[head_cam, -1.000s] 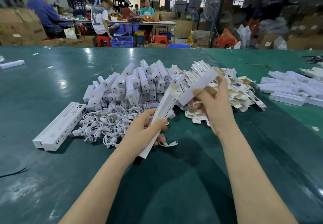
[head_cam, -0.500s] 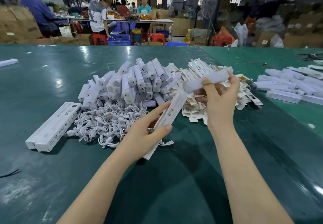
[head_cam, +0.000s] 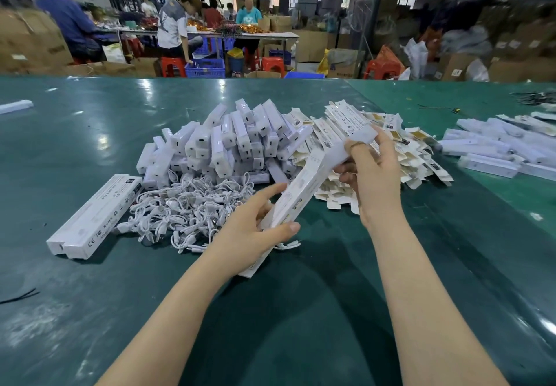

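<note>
Our left hand [head_cam: 249, 235] grips a long white carton [head_cam: 301, 193] near its lower end, thumb across the near face and fingers behind. The carton tilts up and away to the right. Just beyond it, our right hand [head_cam: 373, 181] has its back turned to us and curls its fingers round a white bar [head_cam: 352, 144]. The bar's near end meets the carton's upper mouth, but blur hides whether it is inside. The left palm covers part of the carton.

Both forearms stretch over the green surface [head_cam: 301, 310]. Behind the hands lie tangled white cables [head_cam: 186, 211], a heap of bars [head_cam: 228, 141] and flat cartons [head_cam: 415, 150]. A packed box [head_cam: 93, 217] lies at left.
</note>
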Motion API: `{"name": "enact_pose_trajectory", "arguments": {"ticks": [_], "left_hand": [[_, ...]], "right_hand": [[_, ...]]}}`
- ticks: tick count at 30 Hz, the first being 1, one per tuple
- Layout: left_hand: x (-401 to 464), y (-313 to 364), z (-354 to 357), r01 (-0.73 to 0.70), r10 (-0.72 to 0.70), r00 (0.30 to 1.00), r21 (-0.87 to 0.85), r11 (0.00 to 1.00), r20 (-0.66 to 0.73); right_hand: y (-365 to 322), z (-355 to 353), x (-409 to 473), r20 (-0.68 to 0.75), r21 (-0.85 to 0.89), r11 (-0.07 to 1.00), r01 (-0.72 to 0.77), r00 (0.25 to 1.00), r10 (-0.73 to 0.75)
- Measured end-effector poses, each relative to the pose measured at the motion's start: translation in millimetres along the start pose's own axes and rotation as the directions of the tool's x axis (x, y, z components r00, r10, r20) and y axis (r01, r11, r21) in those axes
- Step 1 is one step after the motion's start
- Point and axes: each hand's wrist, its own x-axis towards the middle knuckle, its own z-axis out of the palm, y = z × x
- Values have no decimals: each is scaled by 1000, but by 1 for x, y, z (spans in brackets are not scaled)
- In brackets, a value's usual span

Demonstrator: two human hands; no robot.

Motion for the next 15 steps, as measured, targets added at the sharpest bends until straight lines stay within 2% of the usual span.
{"name": "enact_pose_trajectory", "arguments": {"ticks": [3, 7, 11, 15], "left_hand": [[-1, 3, 2, 9, -10, 998, 8, 1000, 54], [-2, 9, 3, 52, -49, 994, -28, 998, 95], [-3, 8, 6, 65, -64, 993, -12, 998, 94], [-3, 12, 4, 42, -37, 995, -46, 998, 89]], "right_hand": [[3, 1, 1, 53, -117, 993, 32, 998, -26], [7, 4, 0, 76, -150, 989, -12, 997, 24], [7, 6, -2, 68, -233, 972, -13, 997, 30], [3, 5, -4, 154, -270, 962, 47, 988, -5]]}}
